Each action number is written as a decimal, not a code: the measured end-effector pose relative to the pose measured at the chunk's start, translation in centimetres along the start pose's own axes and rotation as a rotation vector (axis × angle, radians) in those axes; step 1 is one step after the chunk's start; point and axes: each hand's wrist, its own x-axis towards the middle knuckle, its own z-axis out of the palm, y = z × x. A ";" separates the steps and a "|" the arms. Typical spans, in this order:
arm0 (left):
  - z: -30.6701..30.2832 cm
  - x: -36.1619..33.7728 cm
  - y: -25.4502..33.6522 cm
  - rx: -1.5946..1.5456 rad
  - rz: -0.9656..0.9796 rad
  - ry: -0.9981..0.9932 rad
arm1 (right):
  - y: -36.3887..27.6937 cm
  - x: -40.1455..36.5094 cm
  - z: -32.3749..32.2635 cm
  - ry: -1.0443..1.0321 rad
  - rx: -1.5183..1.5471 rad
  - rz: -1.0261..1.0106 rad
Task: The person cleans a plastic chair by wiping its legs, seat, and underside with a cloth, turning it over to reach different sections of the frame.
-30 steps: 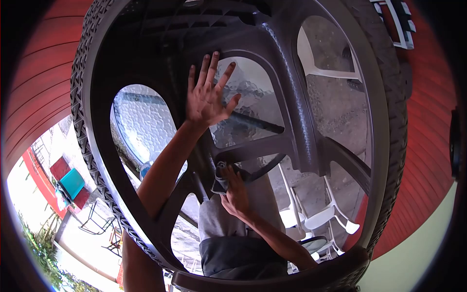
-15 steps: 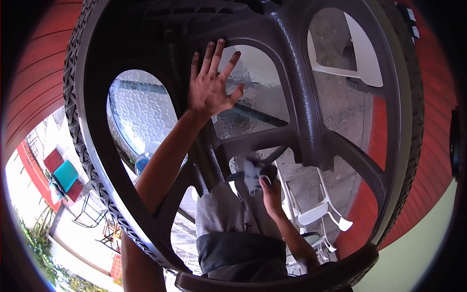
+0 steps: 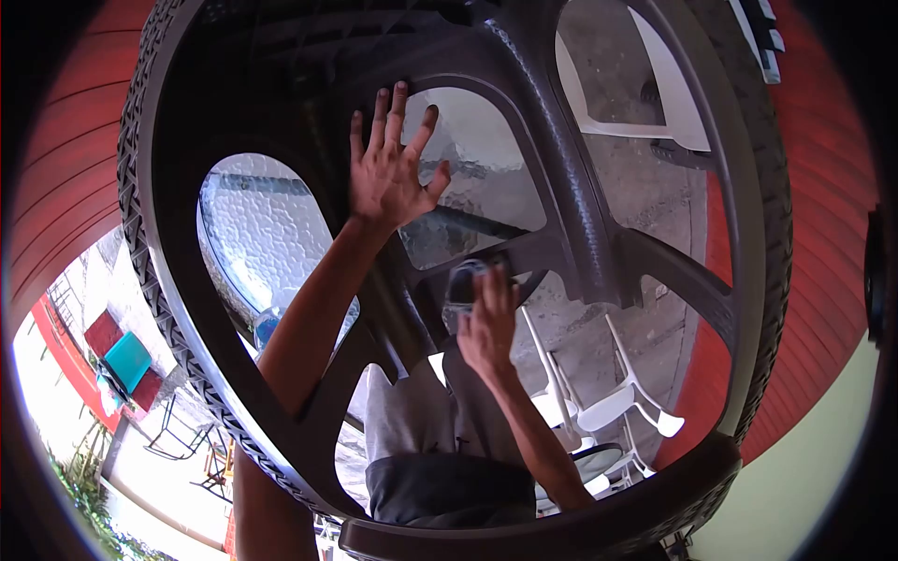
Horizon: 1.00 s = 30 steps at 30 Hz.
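A dark brown plastic chair (image 3: 580, 201) with a woven-pattern edge and large rounded openings fills most of the view, its ribbed side facing me. My left hand (image 3: 385, 182) lies against it with fingers spread, near the top of the middle opening. My right hand (image 3: 489, 323) is lower and to the right, at the crossbar below that opening. Its fingers are bent around a dark grey, crumpled cloth (image 3: 460, 285), which is blurred by motion and partly covered by the hand.
Through the left opening shows a round table with a textured glass top (image 3: 271, 229) and a bluish clear item (image 3: 266, 325) near it. White chairs (image 3: 608, 409) stand beyond the lower right opening. A red wall (image 3: 828, 252) curves along the right. A teal object (image 3: 127, 358) is at far left.
My right hand has moved up and left with the cloth, from the lower opening onto the crossbar. The chair has shifted slightly left in view, my left hand staying on it.
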 end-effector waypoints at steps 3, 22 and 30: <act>-0.1 0.1 0.1 0.010 0.012 -0.003 | 2.7 1.7 -2.2 0.176 -0.088 0.140; 0.3 0.2 0.2 -0.046 0.001 0.025 | 0.4 -3.8 -7.6 0.953 1.837 0.772; 0.3 0.4 0.3 -0.036 -0.024 -0.014 | 2.2 4.2 -8.3 0.521 0.393 0.187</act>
